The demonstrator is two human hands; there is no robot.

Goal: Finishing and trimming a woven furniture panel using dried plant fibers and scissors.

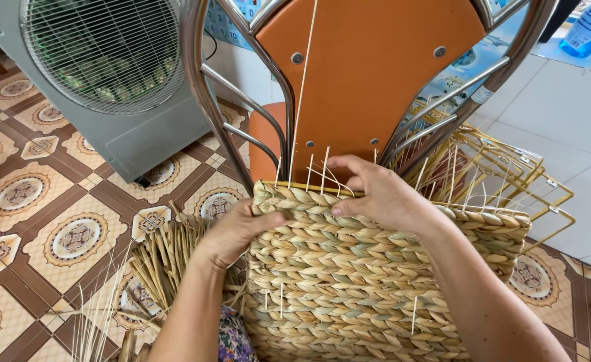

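Basket (376, 281) weaving fills the middle of the view: a panel of braided straw-coloured and pale green rope stands on edge just in front of the person, its top against the orange back of a chair (369, 74) with a chromed tube frame. Row upon row of braid is packed tight from the bottom of the view up to the yellow wire rim (309, 187) along the top, so that side looks almost fully covered. What seems left is the top edge, where thin pale spokes (324, 164) stick up past the last row, one long strand rising high across the chair back, and short ends poke out of the face lower down, untrimmed. The left hand (238, 231) clasps the upper left corner of the panel, thumb pressed across the top braid. The right hand (382, 194) curls over the top edge, fingertips pinching at the last row among the spokes. Bare yellow wire frames (510, 177) lie behind at right on the white tiles, none wrapped yet. A bundle of loose reeds (165, 258) lies on the patterned floor (41, 194) just left of the left wrist, and a grey fan (108, 60) stands well behind.
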